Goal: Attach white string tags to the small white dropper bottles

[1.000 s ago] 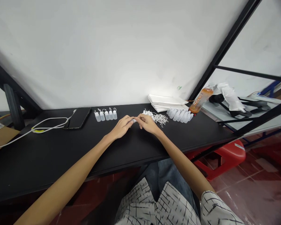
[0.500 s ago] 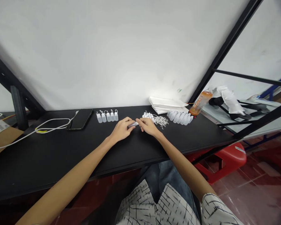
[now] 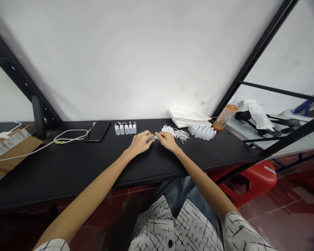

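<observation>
My left hand [image 3: 141, 142] is closed around a small translucent squeeze bottle [image 3: 152, 138], which lies on its side with its neck toward the right. The fingers of my right hand [image 3: 166, 140] pinch at the bottle's neck end; whatever small part they grip is hidden by them. Just behind my right hand lies a pile of white caps [image 3: 168, 129], with a heap of white cord-like pieces [image 3: 181, 135] beside it. Several capped bottles [image 3: 126, 129] stand in a row behind my left hand. To the right, several bottles without visible caps [image 3: 202, 132] lie close together.
White paper sheets [image 3: 188, 118] lie against the wall, near a tilted orange drink bottle [image 3: 225, 116]. At left are a phone [image 3: 98, 131], a white cable [image 3: 74, 131] and a cardboard packet [image 3: 13, 148]. A red stool [image 3: 259, 179] stands below the right table end.
The camera view has shifted slightly, so the table items appear farther right. Both hands stay together on the bottle, with only a slight change in its angle.
</observation>
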A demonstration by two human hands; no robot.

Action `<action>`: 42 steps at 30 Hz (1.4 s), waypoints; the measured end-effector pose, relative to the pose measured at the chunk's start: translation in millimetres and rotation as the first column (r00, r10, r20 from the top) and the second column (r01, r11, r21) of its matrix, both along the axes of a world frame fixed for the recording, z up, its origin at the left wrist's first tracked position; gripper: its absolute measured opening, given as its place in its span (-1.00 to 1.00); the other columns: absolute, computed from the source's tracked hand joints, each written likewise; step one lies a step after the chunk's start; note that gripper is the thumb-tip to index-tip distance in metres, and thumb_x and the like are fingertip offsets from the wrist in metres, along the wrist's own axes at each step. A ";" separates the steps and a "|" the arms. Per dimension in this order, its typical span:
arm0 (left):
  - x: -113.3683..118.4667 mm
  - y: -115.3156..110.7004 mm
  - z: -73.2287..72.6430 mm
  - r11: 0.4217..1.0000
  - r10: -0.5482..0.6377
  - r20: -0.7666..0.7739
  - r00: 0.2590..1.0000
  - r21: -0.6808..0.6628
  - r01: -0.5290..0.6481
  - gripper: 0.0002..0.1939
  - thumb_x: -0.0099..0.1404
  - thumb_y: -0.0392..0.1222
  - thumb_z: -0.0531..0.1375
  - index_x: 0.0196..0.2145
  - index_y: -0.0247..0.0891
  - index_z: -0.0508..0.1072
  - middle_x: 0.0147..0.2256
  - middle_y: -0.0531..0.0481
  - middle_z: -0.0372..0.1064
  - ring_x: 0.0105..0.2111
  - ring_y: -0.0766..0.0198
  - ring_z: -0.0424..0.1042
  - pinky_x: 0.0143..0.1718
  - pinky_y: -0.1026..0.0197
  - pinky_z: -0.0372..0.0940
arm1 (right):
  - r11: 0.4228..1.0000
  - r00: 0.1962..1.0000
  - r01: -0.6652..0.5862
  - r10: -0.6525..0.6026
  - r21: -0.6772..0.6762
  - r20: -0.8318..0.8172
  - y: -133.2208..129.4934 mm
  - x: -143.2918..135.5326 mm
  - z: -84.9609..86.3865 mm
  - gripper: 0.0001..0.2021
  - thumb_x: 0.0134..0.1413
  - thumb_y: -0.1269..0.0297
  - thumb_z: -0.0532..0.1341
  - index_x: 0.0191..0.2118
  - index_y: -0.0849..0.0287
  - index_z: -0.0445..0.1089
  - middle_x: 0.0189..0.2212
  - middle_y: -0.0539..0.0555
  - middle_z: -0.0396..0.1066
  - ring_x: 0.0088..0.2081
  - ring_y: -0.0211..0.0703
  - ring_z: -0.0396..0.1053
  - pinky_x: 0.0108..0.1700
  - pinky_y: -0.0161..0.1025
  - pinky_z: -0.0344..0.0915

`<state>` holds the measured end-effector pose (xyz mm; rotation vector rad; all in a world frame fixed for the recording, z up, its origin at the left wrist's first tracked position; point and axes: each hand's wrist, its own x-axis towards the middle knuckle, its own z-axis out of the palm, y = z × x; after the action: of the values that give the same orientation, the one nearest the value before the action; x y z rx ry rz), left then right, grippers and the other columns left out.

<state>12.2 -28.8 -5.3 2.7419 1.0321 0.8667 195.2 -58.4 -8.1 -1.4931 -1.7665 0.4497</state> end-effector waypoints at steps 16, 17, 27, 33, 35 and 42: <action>2.2 0.8 -6.5 0.999 -0.018 -0.003 1.000 -0.037 0.018 -0.80 0.32 -0.16 0.15 -0.20 -0.19 0.56 -0.20 -0.05 0.46 -0.24 0.19 0.45 -0.29 0.21 0.28 | 0.998 0.997 0.064 -0.065 0.023 0.038 -8.5 -2.9 -6.4 -0.62 0.20 0.03 0.02 -0.56 0.12 0.15 -0.64 -0.07 0.17 -0.53 -0.25 0.14 -0.41 -0.31 0.01; 2.0 0.8 -6.9 0.999 -0.023 -0.008 1.000 -0.027 0.023 -0.80 0.31 -0.17 0.15 -0.19 -0.19 0.56 -0.19 -0.05 0.46 -0.24 0.19 0.45 -0.29 0.22 0.28 | 0.998 0.997 0.064 -0.065 0.023 0.051 -7.5 -2.7 -7.0 -0.60 0.20 0.02 0.01 -0.58 0.12 0.12 -0.65 -0.07 0.15 -0.53 -0.26 0.13 -0.41 -0.30 0.00; -0.2 5.6 -4.3 1.000 -0.018 0.094 0.995 0.014 0.016 -0.83 0.23 -0.20 0.24 -0.22 -0.19 0.60 -0.21 -0.04 0.50 -0.29 0.20 0.45 -0.28 0.21 0.28 | 0.995 0.997 0.032 -0.039 0.096 0.069 -7.3 -5.8 -10.2 -0.56 0.28 -0.03 -0.05 -0.55 0.12 0.11 -0.60 -0.06 0.20 -0.50 -0.26 0.17 -0.39 -0.31 0.01; 4.6 4.3 -0.9 0.999 -0.013 0.111 0.994 -0.032 0.017 -0.81 0.21 -0.13 0.25 -0.25 -0.19 0.62 -0.22 -0.04 0.52 -0.28 0.18 0.45 -0.29 0.19 0.28 | 0.989 0.999 0.024 -0.031 0.144 0.045 -9.7 -5.3 -7.7 -0.63 0.27 0.05 -0.02 -0.52 0.11 0.14 -0.62 -0.06 0.22 -0.52 -0.25 0.17 -0.40 -0.30 0.02; 5.2 5.0 -1.3 0.999 -0.026 0.105 0.994 -0.021 0.028 -0.80 0.21 -0.12 0.25 -0.25 -0.19 0.62 -0.24 -0.04 0.52 -0.29 0.18 0.45 -0.31 0.19 0.27 | 0.985 0.998 0.028 -0.037 0.170 0.052 -9.0 -4.5 -7.6 -0.63 0.26 0.06 0.00 -0.53 0.12 0.13 -0.62 -0.05 0.20 -0.52 -0.25 0.15 -0.41 -0.29 0.00; 2.7 2.2 -2.2 0.996 -0.061 0.099 0.993 0.072 0.054 -0.81 0.25 -0.14 0.21 -0.24 -0.15 0.61 -0.22 -0.02 0.51 -0.33 0.23 0.43 -0.35 0.22 0.24 | 0.989 0.994 0.019 -0.033 0.144 0.100 -8.4 -4.1 -6.5 -0.55 0.27 0.02 -0.03 -0.60 0.14 0.14 -0.64 -0.03 0.17 -0.52 -0.25 0.14 -0.40 -0.28 0.01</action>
<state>14.9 -26.6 -7.5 2.7357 0.9171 1.0389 191.1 -66.7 -14.6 -1.4584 -1.8159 0.2321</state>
